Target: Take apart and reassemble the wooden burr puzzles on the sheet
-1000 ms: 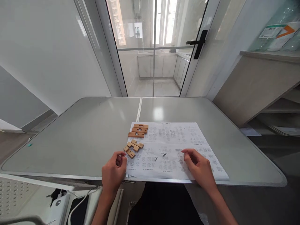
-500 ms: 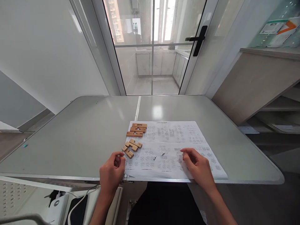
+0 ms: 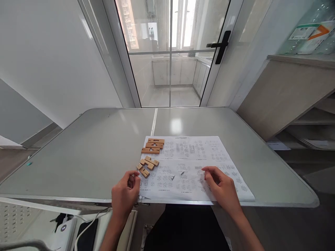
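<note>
My left hand (image 3: 125, 190) is at the table's front edge, fingers loosely curled, thumb and index tips a little apart, with nothing seen in it. Close to its fingertips lie several light notched wooden puzzle pieces (image 3: 147, 165), grouped on the left edge of a printed paper sheet (image 3: 191, 164). Beyond them, darker wooden puzzle pieces (image 3: 152, 145) with cut-outs and small marks lie roughly parallel at the sheet's upper left. My right hand (image 3: 221, 184) rests over the right part of the sheet, loosely bent, thumb and index slightly apart, holding nothing visible.
The grey table (image 3: 104, 150) has a pale seam (image 3: 154, 122) and rounded corners. Below its left front are a white device (image 3: 62, 233), a dark phone-like slab (image 3: 87, 235) and a cable. A glass door (image 3: 170, 69) stands behind; shelves (image 3: 300, 80) with plastic bottles are at right.
The whole view has shifted very slightly downward. Both hands, the wooden pieces and the sheet keep their places.
</note>
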The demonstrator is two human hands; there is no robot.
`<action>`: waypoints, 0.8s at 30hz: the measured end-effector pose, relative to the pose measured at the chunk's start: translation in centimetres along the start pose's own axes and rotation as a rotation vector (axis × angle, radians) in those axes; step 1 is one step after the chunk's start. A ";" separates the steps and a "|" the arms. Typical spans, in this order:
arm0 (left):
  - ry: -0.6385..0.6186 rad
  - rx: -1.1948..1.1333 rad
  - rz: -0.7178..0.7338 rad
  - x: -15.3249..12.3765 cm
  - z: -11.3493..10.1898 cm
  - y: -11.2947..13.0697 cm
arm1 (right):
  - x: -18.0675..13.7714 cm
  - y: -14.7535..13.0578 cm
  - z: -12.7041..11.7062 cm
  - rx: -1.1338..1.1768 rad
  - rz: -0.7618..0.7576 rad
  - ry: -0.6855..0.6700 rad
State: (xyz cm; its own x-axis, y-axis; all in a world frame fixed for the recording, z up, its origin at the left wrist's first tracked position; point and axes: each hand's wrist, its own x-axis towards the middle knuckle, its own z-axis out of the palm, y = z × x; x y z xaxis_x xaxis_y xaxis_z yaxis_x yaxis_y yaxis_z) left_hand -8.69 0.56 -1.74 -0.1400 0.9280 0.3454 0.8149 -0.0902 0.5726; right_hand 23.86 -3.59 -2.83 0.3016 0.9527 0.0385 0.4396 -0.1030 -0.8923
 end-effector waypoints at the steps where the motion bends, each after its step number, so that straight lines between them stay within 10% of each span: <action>1: -0.007 -0.034 -0.009 0.0 -0.1 0.0 | 0.0 0.0 0.0 0.001 -0.003 -0.003; 10: -0.016 -0.129 0.011 4.4 -1.4 1.1 | 0.0 -0.2 -0.1 -0.006 -0.035 -0.004; 24: -0.656 0.066 0.488 16.7 2.2 2.1 | 0.1 -0.1 0.0 0.002 -0.043 -0.004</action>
State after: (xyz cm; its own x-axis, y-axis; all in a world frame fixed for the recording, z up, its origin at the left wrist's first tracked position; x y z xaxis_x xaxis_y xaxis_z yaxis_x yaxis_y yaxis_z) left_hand -8.07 16.63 3.59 0.5798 0.8143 0.0273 0.7334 -0.5361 0.4180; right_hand 23.82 -3.44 -2.70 0.2793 0.9572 0.0755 0.4500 -0.0611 -0.8909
